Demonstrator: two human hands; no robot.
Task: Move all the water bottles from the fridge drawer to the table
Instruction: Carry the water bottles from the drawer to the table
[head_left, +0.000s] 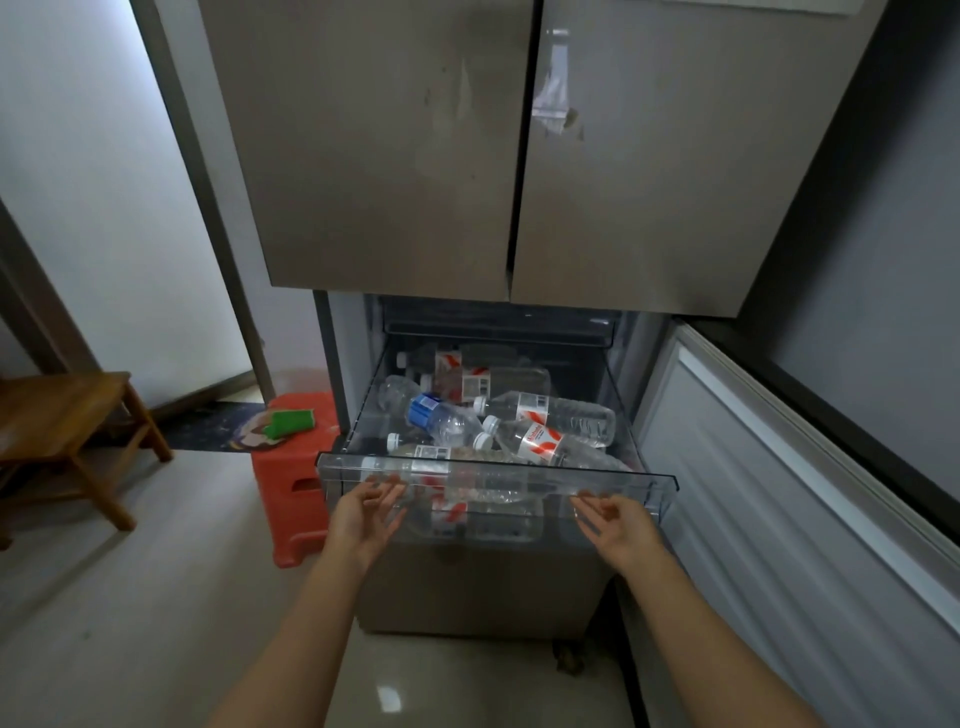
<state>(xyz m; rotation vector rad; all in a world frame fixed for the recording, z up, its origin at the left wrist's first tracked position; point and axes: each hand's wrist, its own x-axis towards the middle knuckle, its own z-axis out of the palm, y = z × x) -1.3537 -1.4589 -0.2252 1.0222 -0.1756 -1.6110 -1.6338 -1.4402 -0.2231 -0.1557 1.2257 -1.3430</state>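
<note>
The clear plastic fridge drawer (644, 480) is pulled out below the fridge's two upper doors. Inside lie several clear water bottles in a heap; most have red and white labels (566, 413), and one has a blue label (447, 418). My left hand (366, 514) is in front of the drawer's front wall near its left end, fingers relaxed and holding nothing. Near the drawer's right end, my right hand (618, 522) is likewise in front of the wall, fingers loosely curled and empty. Whether either hand touches the drawer cannot be told.
The lower fridge door (810, 499) stands swung open at the right. A red plastic stool (293, 483) with a green object (288, 422) on it sits just left of the drawer. A wooden table (57, 415) stands at the far left on the pale floor.
</note>
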